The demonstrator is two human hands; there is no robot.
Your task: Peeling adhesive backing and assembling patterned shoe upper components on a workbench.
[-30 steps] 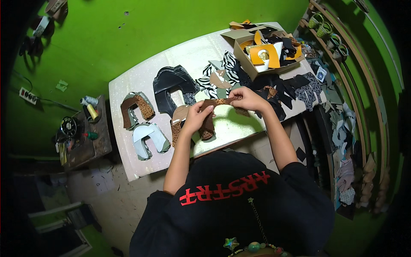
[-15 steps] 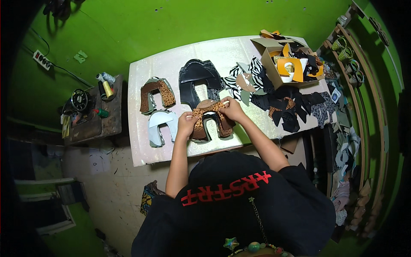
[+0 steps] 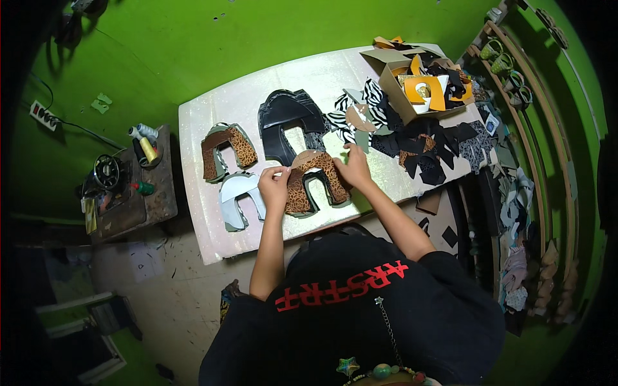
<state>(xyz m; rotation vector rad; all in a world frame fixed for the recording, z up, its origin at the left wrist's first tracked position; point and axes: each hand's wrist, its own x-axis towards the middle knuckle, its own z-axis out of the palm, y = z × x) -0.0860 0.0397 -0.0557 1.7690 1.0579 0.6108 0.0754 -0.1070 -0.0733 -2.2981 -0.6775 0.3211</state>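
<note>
A stack of U-shaped leopard-print shoe-upper pieces [image 3: 315, 163] lies near the table's front edge, with green-grey layers below. My left hand [image 3: 274, 186] pinches the left side of its top with thumb and fingertips. My right hand [image 3: 354, 168] is at the stack's right side, thumb and fingers apart, with nothing seen in it. Just behind lies a stack of black U-shaped pieces [image 3: 290, 116]. To the left are a brown leopard-print stack [image 3: 216, 147] and a pale blue-white stack [image 3: 233, 192], both of similar shape.
Zebra-print pieces [image 3: 375, 96] and dark scraps [image 3: 425, 145] spread over the table's right side. Behind them stands a cardboard box [image 3: 396, 90] of orange and black offcuts. A sewing machine [image 3: 106, 172] and thread cones [image 3: 148, 151] stand at left. Wooden racks [image 3: 524, 128] line the right wall.
My right hand has let go of the leopard-print piece and its fingers have spread. My left hand stays at the stack's left side. The whole view has shifted slightly.
</note>
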